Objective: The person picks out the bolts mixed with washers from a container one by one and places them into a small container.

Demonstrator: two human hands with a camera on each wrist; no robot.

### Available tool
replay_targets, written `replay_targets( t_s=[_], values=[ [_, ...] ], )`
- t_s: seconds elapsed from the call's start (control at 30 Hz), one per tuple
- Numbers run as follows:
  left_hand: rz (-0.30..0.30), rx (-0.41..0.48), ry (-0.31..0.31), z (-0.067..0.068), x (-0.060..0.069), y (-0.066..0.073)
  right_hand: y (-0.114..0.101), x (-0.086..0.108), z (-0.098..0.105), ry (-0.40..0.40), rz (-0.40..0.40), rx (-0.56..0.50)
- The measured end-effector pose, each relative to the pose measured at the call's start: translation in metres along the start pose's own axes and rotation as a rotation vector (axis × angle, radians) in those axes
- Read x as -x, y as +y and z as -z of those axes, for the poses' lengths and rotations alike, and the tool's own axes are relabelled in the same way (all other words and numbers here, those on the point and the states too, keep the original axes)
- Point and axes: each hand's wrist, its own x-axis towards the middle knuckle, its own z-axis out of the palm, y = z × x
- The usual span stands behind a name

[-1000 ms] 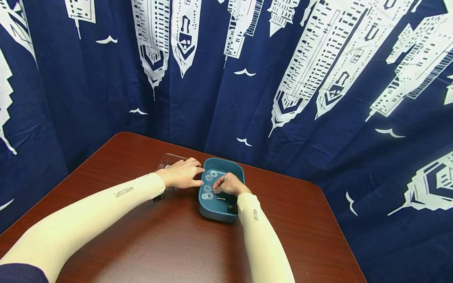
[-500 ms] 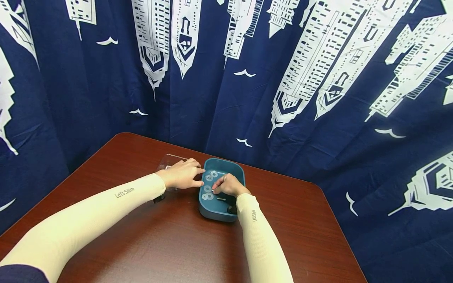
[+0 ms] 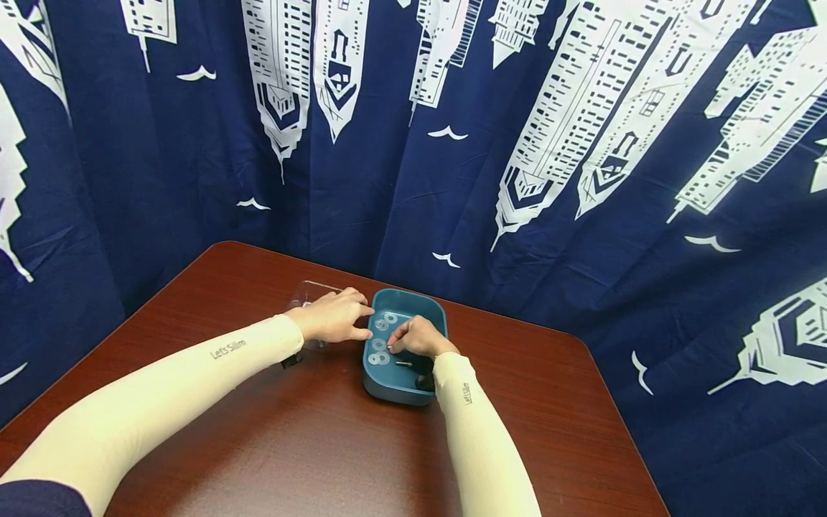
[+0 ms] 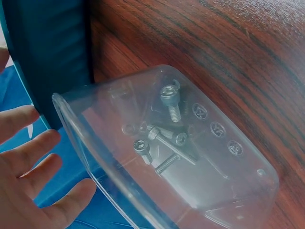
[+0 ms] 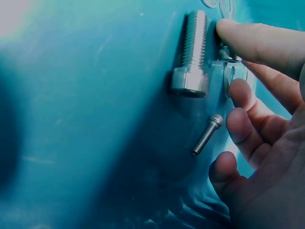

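Observation:
My right hand [image 3: 418, 337] is inside a blue bin [image 3: 394, 393]. Between its thumb and finger it pinches a small socket-head screw [image 5: 228, 53], mostly covered by the fingers. A large socket-head bolt [image 5: 189, 76] and a thin socket-head screw [image 5: 208, 135] lie loose beside that hand on the bin floor. Fingers spread, my left hand [image 3: 332, 318] is at the bin's left rim, beside a clear plastic container [image 4: 228, 179]. Several socket-head screws [image 4: 169, 98] show in that container. Whether the left fingertips touch the rim, I cannot tell.
Pale ring-shaped discs [image 3: 378, 345] line the left part of the bin floor. Both containers stand on a brown wooden table [image 3: 291, 445] near its far edge. Behind it hangs a navy curtain [image 3: 388, 179] with white building prints.
Both hands stay almost in place. The right fingertips shift only slightly, with the small screw still pinched.

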Motion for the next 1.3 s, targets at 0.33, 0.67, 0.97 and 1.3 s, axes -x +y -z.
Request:
replay_targets(
  t_s=[0.33, 0.67, 0.97, 1.3],
  values=[
    [0.011, -0.002, -0.018, 0.002, -0.001, 0.002, -0.003, 0.002, 0.005, -0.009, 0.022, 0.006],
    [0.004, 0.027, -0.013, 0.000, 0.001, 0.000, -0.004, 0.000, 0.012, -0.004, 0.056, -0.009],
    [0.009, 0.048, 0.004, -0.004, 0.000, -0.003, -0.009, 0.003, 0.017, 0.035, 0.086, 0.030],
    [0.013, 0.033, 0.021, -0.005, -0.001, -0.003, -0.018, 0.006, 0.028, 0.018, 0.124, 0.029]
  ],
)
